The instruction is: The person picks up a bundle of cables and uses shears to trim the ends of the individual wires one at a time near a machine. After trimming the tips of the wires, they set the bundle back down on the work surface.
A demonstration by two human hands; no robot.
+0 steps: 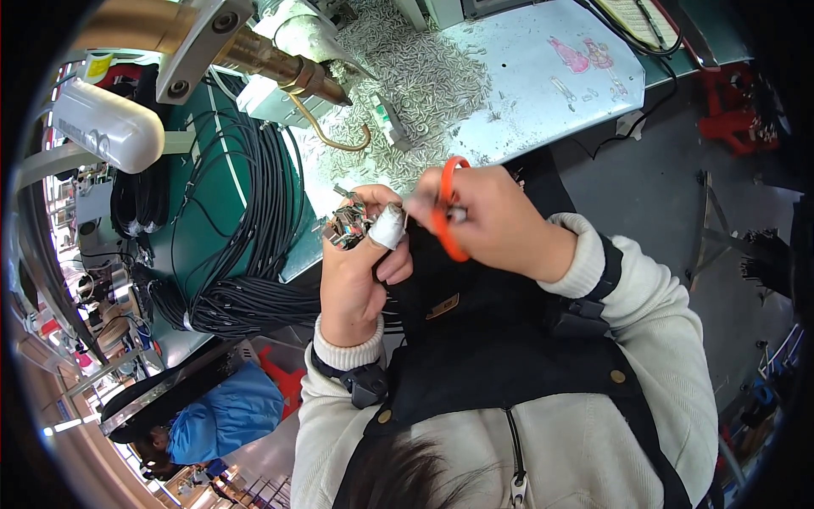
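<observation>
My left hand (pixel 360 263) is closed around a bundle of wire ends (pixel 346 224) with bared, coloured strands and small metal parts sticking out. White tape (pixel 387 226) wraps its thumb. Close on the right, my right hand (pixel 487 216) grips a pair of scissors (pixel 449 242) with orange looped handles. Its fingertips are blurred and almost meet the left thumb; the blades cannot be made out. Both hands are above my lap, just in front of the bench edge.
Small silvery metal pieces (pixel 441 85) cover much of the metal worktop (pixel 543 110). A machine with a brass-coloured nozzle (pixel 314 81) reaches over it. Coils of black cable (pixel 254 204) lie at the left. A person in blue (pixel 225 416) sits at lower left; a red stool (pixel 733 119) stands at right.
</observation>
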